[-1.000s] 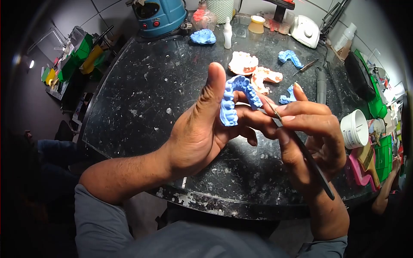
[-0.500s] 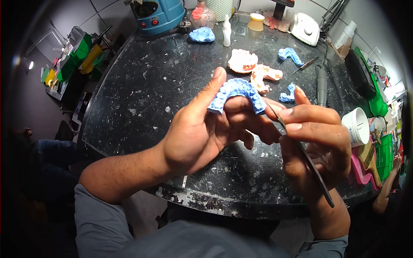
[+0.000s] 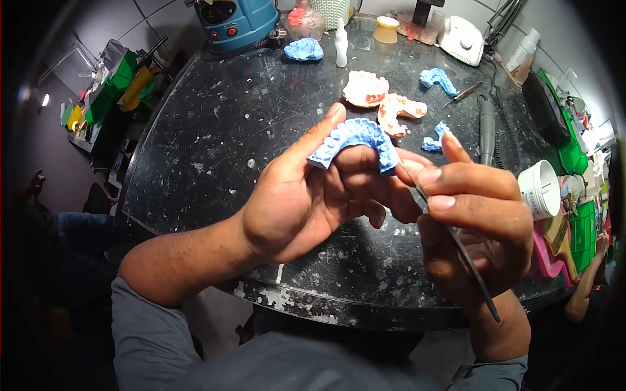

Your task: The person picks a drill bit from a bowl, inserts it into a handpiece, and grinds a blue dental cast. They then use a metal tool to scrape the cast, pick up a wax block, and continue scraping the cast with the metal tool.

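My left hand (image 3: 293, 202) is closed on a blue dental model (image 3: 355, 133), a horseshoe arch of teeth, with the thumb along its left side and fingers beneath. Pinched in my right hand (image 3: 486, 215) is a thin, dark-handled carving tool (image 3: 475, 270). Its fine tip points at the arch's right end; whether it touches cannot be made out. Just beyond the hands lie a pale plaster dental model (image 3: 366, 90) and a second, horseshoe-shaped plaster model (image 3: 399, 112). A small blue model piece (image 3: 435, 139) rests near my right fingertips.
On the black worktop (image 3: 202, 143) stand a blue machine (image 3: 240, 25), a white dropper bottle (image 3: 341, 45) and a white tub (image 3: 540, 189). A grey handpiece (image 3: 486, 130) and another blue arch (image 3: 438, 81) lie to the right. Another person's arm (image 3: 587, 287) shows at far right.
The blue dental model has shifted slightly left and tilted in my left hand. My right hand and the carving tool have moved a little left with it.
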`<state>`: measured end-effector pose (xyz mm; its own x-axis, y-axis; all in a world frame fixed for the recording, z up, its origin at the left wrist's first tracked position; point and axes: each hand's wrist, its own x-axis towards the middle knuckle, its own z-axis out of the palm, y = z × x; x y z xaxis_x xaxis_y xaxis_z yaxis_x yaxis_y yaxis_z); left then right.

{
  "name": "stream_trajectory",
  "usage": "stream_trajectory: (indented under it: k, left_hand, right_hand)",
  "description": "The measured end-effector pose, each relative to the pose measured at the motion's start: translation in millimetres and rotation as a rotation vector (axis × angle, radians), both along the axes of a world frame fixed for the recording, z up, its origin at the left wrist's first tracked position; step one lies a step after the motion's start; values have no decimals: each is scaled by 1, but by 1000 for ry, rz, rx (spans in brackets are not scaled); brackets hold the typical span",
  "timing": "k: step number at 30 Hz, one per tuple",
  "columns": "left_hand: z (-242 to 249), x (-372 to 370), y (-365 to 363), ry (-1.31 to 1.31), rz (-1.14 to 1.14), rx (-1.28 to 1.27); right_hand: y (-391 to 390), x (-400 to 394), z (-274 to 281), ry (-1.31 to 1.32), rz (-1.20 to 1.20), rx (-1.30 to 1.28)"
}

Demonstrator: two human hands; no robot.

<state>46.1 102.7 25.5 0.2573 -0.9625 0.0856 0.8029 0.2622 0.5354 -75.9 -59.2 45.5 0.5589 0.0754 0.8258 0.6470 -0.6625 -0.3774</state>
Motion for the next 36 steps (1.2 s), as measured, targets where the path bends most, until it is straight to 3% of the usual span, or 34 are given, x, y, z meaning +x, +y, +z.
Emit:
stream_trajectory:
  k: [4,6,8,10,12,14,15,18,19,20,27,30,32,33,36]
  left_hand:
    - [4,-1,-2,18,23,60]
    - [4,2,-5,-134,51,182]
    - [4,2,-8,-251,185,343]
    - [0,6,-7,-481,212,502]
    - [3,6,-4,-830,202,640]
    - [8,0,-2,-1135,218,695]
    - [11,-1,-2,-1134,213,686]
    - [12,-1,-2,-1321,277,780]
    - [8,2,-2,-1533,378,726]
    - [4,3,-1,-1742,482,663]
    - [13,5,1,-1562,407,804]
    - [7,9,4,-1747,505,810]
    - [2,12,2,-2123,825,569]
    - [1,11,1,-2124,820,576]
    - [16,2,-2,-1612,645,294]
  right_hand:
    - [-8,6,-3,-34,22,8]
    - [-27,8,-4,-62,-83,210]
    - [-46,11,9,98,-270,372]
    - [-69,26,0,91,-367,379]
    - [-83,22,-4,418,-498,260]
    - [-88,24,-19,571,-613,173]
    - [-92,25,-26,548,-699,-30]
    - [-88,27,-30,617,-782,-55]
    - [-88,26,-30,617,-785,-59]
    - [-89,26,-31,647,-734,-27]
    - [-62,21,-11,529,-342,241]
    - [-46,18,-7,537,-214,409]
    - [-40,15,-4,597,7,594]
    - [-40,15,-5,637,89,633]
    - [-33,11,5,839,180,763]
